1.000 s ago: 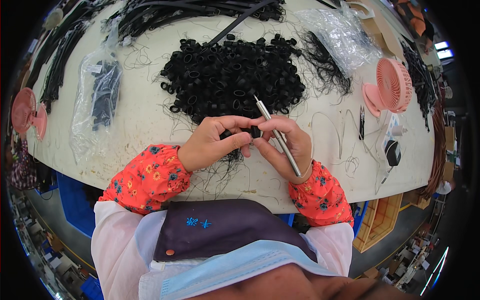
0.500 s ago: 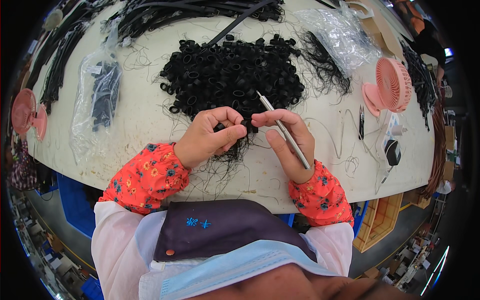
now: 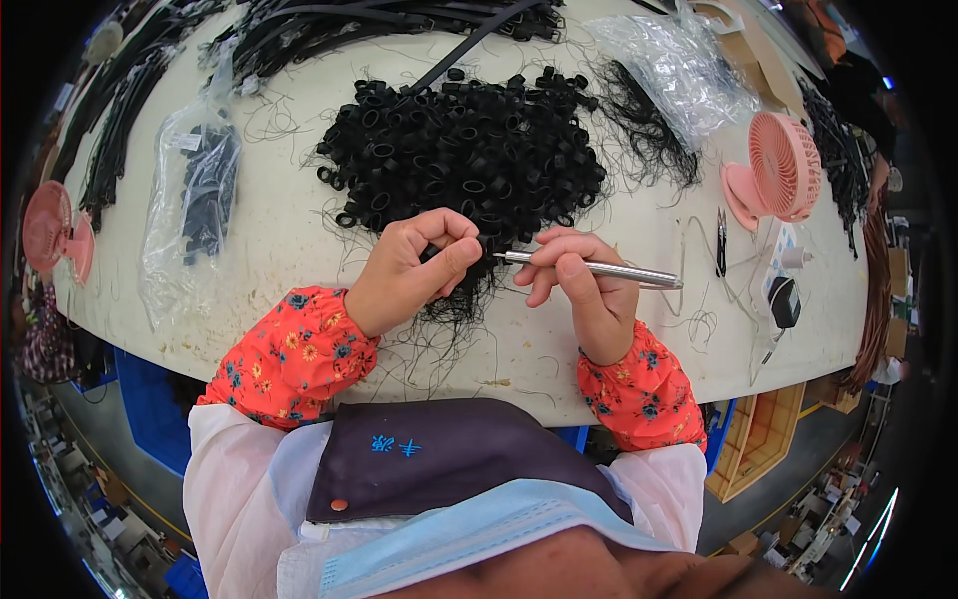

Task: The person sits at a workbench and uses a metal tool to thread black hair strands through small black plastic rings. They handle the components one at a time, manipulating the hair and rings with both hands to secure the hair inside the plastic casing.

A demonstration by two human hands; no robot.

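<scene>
My left hand (image 3: 407, 272) pinches a small black loop (image 3: 486, 243) between thumb and fingertips; the fingers partly hide it. In my right hand (image 3: 597, 295), a slim silver pen-shaped tool (image 3: 634, 272) with a thin pointed tip is gripped by thumb and fingers. It lies almost level, its tip pointing left at the loop; I cannot tell whether they touch. Just beyond both hands is a large heap of similar black loops (image 3: 469, 150). Loose black threads (image 3: 451, 307) lie under and in front of my left hand.
Black belts (image 3: 389, 22) lie along the far side. A clear bag of black pieces (image 3: 210, 190) is at left, a pink fan (image 3: 50, 225) beyond it. On the right are another pink fan (image 3: 783, 165), small black tweezers (image 3: 720, 245), a plastic bag (image 3: 689, 80) and a thread pile (image 3: 654, 130).
My right hand has turned the silver tool from a steep slant, tip up and away, to nearly level with its tip beside the loop. My left hand has barely moved.
</scene>
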